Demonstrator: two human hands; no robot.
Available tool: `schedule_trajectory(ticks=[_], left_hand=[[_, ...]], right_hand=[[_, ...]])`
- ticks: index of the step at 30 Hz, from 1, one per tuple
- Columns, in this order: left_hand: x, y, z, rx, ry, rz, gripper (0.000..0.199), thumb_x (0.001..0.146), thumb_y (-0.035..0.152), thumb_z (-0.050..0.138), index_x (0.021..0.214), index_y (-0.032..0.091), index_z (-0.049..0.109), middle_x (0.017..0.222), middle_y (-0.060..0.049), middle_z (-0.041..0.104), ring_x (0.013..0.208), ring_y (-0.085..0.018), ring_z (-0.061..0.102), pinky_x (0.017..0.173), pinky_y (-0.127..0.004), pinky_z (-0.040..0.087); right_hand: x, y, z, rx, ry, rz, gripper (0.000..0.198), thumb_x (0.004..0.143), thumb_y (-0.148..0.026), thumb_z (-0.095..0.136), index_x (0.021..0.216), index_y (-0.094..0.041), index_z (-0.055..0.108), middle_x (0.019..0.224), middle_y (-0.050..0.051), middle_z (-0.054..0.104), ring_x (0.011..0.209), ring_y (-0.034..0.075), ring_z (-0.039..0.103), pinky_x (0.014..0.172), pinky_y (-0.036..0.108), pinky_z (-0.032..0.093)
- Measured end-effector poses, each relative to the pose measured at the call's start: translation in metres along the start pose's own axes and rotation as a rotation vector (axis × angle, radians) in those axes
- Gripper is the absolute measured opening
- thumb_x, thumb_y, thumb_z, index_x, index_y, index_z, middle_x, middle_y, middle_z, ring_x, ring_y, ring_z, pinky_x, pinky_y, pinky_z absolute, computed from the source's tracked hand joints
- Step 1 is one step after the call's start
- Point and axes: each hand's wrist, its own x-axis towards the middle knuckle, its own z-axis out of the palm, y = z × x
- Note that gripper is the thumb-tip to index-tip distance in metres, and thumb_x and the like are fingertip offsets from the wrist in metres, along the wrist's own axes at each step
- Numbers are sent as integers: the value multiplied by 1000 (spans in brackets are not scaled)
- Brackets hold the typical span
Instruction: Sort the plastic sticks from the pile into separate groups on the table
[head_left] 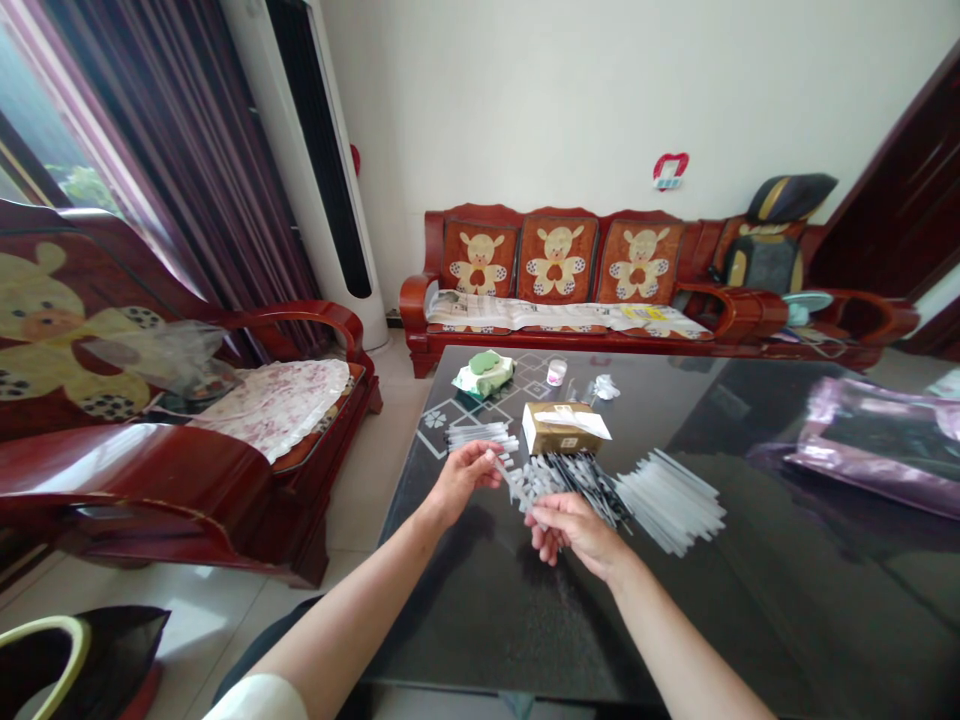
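Note:
My left hand [469, 478] is closed, thumb and fingertips pinching the upper end of a slim translucent stick [510, 478]. At the stick's lower end my right hand [574, 528] pinches too, its other fingers curled below. Just beyond the hands lies a pile of thin black sticks with whitish-grey ends [589, 482]. A fanned heap of clear whitish tubes [671, 502] rests to the right of that pile. Past my left hand, several similar slim sticks [480, 434] lie side by side. The small details of the held stick are too fine to make out.
On the dark glossy table [480, 610] stand a gold tissue box [564, 440], a green wipes pack [484, 378] and a small white tub [556, 374]. Crumpled tissue [604, 388] lies behind the box. A purple-edged plastic bag [877, 480] sits at the right. Wooden seats surround the table.

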Motion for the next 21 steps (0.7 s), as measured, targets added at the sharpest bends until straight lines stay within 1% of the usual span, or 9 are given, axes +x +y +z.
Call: schedule_trajectory(ticks=[4,6,8,10,13,15,16,19,21], left_hand=[[-1,1,4,78,-105,-25,37,74,40,73,95,11,64,73,-4,65,61,-11,60,62,-24,52],[-3,-3,10,116,-186,-46,40,73,41,74,96,11,63,69,-3,64,59,-12,60,60,-24,51],[-5,-7,16,167,-248,-46,39,73,43,73,93,11,64,66,-2,63,57,-11,59,57,-23,51],[-7,-9,19,232,-256,-37,37,74,44,71,86,10,64,63,-2,61,53,-10,58,53,-22,50],[-7,-7,18,313,-181,-46,36,74,45,70,77,11,62,58,-1,59,46,-10,55,45,-22,47],[-8,-4,18,346,-122,-65,35,73,45,70,74,11,62,56,-1,59,43,-10,54,42,-22,46],[-8,-3,18,353,-96,-77,34,72,44,71,73,11,62,55,-1,59,41,-10,53,41,-22,46],[-8,-4,20,330,-20,-123,31,69,40,72,69,12,61,51,0,59,38,-10,51,38,-21,43],[-8,-8,22,298,39,-157,28,68,37,72,66,12,60,50,0,58,37,-9,50,36,-21,42]], right_hand=[[3,2,4,48,-64,19,40,85,-49,55,93,-10,62,64,6,68,42,11,58,37,19,42],[3,3,7,52,-80,23,44,88,-52,49,97,-11,60,63,6,68,37,10,54,33,18,37],[3,3,9,48,-88,25,45,88,-53,47,95,-11,60,59,5,66,31,7,46,29,17,28],[3,2,10,40,-85,28,43,88,-53,48,89,-12,61,51,0,60,28,4,32,28,16,19],[2,-1,11,-4,-57,34,40,88,-52,48,82,-14,59,44,-8,42,30,3,18,30,18,12],[3,-3,13,-137,2,-14,39,90,-50,44,78,-16,58,44,-8,37,33,5,19,33,20,14],[3,-4,14,-254,51,-75,38,92,-48,42,75,-17,58,44,-7,37,35,6,24,35,21,17],[3,-3,20,-731,259,-336,37,94,-38,41,67,-19,56,52,-1,48,48,11,42,48,25,30],[1,-1,24,-1004,378,-448,34,94,-34,40,69,-19,57,61,3,57,57,14,50,55,28,32]])
